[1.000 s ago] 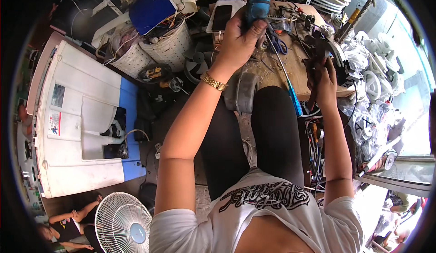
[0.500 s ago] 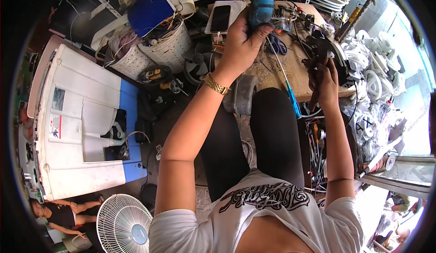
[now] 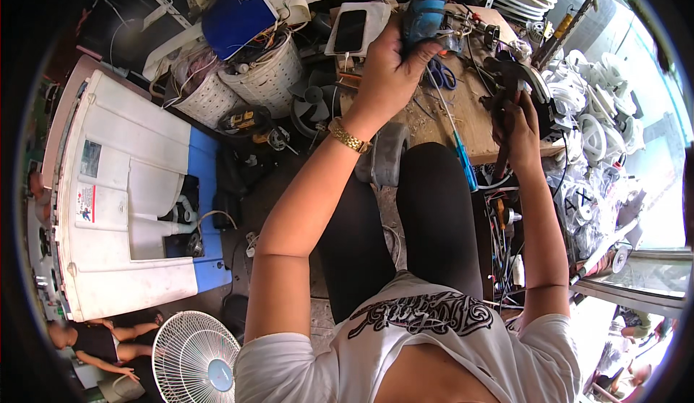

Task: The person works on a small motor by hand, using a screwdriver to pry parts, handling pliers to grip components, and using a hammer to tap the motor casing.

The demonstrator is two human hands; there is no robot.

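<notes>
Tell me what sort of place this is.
Probably a repair workshop: there's a cluttered wooden workbench, a blue-handled screwdriver and, off to the right, a heap of white parts, apparently plastic.

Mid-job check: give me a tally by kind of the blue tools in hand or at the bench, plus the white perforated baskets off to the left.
Blue power tool, in the left hand: 1
Blue-handled screwdriver: 1
Blue-handled scissors: 1
White perforated baskets, left one and right one: 2
Total: 5
</notes>
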